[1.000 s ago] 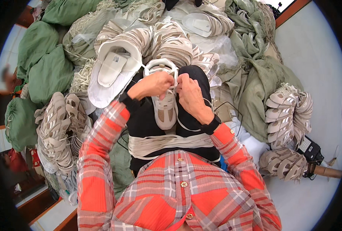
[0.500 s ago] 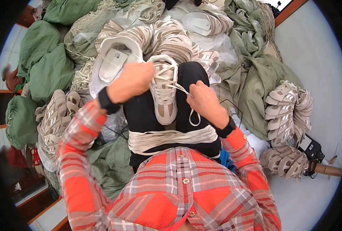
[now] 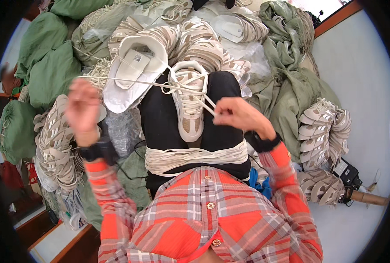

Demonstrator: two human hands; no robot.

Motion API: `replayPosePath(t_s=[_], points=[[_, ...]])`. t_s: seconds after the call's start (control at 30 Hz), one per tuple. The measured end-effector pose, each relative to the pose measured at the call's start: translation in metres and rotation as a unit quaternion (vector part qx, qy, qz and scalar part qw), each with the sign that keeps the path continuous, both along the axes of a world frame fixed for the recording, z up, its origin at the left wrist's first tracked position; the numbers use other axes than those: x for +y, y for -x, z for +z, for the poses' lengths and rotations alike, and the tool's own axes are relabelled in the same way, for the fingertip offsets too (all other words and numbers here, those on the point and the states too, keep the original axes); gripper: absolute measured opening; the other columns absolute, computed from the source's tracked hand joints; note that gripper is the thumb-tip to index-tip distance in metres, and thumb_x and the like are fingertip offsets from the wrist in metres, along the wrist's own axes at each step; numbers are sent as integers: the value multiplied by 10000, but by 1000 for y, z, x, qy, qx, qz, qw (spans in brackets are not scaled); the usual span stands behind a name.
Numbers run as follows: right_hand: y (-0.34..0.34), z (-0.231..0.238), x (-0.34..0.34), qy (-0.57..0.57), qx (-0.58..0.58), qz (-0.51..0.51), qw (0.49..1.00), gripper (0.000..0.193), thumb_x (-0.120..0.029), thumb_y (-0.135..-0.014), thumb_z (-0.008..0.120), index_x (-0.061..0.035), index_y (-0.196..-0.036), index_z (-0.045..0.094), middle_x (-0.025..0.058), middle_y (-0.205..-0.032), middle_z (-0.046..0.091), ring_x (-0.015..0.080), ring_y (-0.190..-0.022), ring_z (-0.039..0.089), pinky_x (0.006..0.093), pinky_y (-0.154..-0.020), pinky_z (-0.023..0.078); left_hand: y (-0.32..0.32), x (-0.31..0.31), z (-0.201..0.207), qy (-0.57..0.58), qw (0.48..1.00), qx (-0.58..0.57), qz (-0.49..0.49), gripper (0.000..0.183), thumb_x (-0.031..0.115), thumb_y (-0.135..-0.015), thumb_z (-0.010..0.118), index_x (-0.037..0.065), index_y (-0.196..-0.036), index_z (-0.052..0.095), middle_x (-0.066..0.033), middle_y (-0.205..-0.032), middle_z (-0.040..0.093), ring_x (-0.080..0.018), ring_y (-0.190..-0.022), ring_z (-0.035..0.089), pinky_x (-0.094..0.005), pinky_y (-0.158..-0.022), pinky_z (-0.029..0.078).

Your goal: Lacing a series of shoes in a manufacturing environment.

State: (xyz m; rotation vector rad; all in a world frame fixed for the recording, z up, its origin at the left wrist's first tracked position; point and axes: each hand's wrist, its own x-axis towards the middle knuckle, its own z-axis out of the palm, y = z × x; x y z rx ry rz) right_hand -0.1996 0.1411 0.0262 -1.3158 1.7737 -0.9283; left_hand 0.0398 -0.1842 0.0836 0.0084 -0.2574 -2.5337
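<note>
Between my thighs rests a beige and white sneaker upper, toe toward me, with a cream shoelace threaded through its eyelets. My left hand, smeared by motion, is out to the left at the far end of the stretched lace; its fingers look closed around that end. Just right of the shoe, my right hand pinches another stretch of the lace, drawn out from the eyelets. A bundle of cream laces lies across my lap.
Beyond my knees are stacked shoe uppers and a larger white upper. Green sacks lie at the left, an olive cloth at the right. More nested uppers sit further right, beside a dark device.
My left hand has swung from beside the shoe out to the left and nearer me, pulling the lace taut. My right hand stays close to the shoe, slightly lower.
</note>
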Motion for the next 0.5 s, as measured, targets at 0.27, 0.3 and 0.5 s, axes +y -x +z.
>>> replayPosePath(t_s=[0.27,0.3,0.5], points=[[-25,-32,-84,102,-21,-106,989,158,-99,-830,625,-27,-969,605,61,-685,556,131,-628,529,287,-569,443,-40,-6,102,238,911,-180,284,90,-28,-872,444,-11,-954,474,-78,-872,437,-178,-814,413,-376,-793,352],[-37,-35,-93,128,6,-51,990,150,-109,-826,621,-28,-952,604,101,-702,577,184,-633,572,323,-577,463,-25,16,106,222,859,-262,380,97,-11,-904,421,-20,-983,477,-84,-896,436,-184,-857,413,-398,-830,356],[-81,-14,-70,0,135,201,970,187,-209,-852,568,-33,-904,606,190,-694,604,352,-681,614,432,-619,491,17,78,2,529,752,-392,-1,115,140,-905,564,47,-963,600,-3,-816,619,-51,-669,451,-202,-624,379]])
